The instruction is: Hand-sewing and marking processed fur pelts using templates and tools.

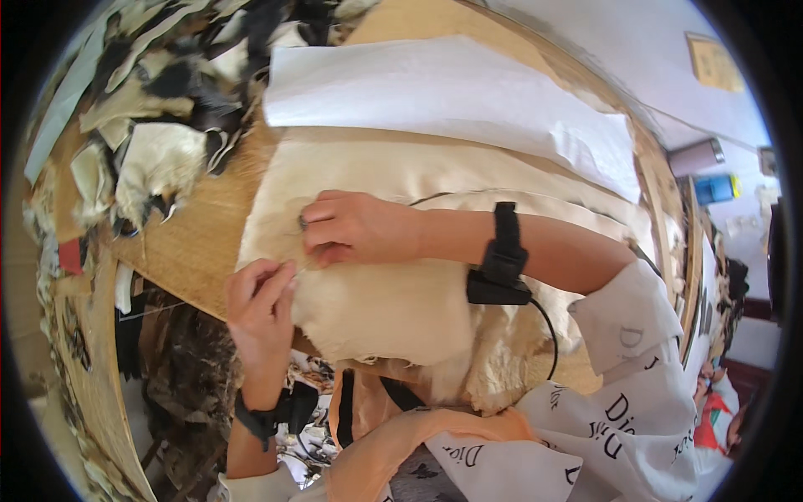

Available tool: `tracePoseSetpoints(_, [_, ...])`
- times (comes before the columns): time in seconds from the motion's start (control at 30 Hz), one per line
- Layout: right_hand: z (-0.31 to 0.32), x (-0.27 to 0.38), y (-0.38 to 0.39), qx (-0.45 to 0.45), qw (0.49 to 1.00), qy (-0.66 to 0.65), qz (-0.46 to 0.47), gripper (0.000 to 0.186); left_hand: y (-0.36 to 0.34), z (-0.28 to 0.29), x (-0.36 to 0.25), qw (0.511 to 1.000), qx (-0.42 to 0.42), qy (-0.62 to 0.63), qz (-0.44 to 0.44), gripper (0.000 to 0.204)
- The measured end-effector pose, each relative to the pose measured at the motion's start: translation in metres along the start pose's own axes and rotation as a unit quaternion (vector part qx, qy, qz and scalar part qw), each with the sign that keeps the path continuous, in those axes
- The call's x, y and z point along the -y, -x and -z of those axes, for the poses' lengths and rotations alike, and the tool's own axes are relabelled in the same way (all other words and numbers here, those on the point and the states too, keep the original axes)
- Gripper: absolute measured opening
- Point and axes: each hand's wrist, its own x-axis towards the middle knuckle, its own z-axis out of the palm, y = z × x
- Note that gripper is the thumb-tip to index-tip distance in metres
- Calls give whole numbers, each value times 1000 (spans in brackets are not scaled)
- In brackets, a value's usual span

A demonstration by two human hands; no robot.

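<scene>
A cream-coloured hide [393, 314] lies over a wooden table, its near edge ragged and hairy. At its left edge my left hand [261, 309] has thumb and fingers pinched together on the hide's margin. Just to the right and farther in, my right hand [355, 227] rests on the hide with its fingers curled closed. A small dark bit shows by its fingertips; what it is, and whether the fingers hold it, I cannot make out. A black strap with a small box [500, 263] sits on my right forearm, and another black strap [259, 418] on my left wrist.
A white sheet [435, 88] lies across the far part of the hide. Black, brown and white hide scraps [163, 163] pile up at the far left. The wooden table [188, 251] has its edge near my left hand. More scraps lie below. A cable hangs from the forearm box.
</scene>
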Motion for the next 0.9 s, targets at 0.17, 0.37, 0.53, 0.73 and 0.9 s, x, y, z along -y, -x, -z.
tracePoseSetpoints(0.17, [-5, -7, 3, -15, 998, -54, 4, 17, -3, 5, -8, 994, 46, 43, 94, 23])
tracePoseSetpoints(0.37, [-3, -1, 1, -25, 999, -33, 25, 17, -3, -11, -12, 998, -18, -2, 58, 22])
tracePoseSetpoints(0.53, [0, 3, 4, -6, 1000, -25, -10, 18, 0, -11, -7, 991, 4, 71, 112, 24])
tracePoseSetpoints(0.73, [-1, 5, 2, 7, 1000, -22, 1, 20, -2, -4, -2, 997, 19, 65, 45, 26])
tracePoseSetpoints(0.9, [1, 7, 1, 14, 1000, -8, -9, 16, -7, -3, -4, 990, 25, 99, 95, 22])
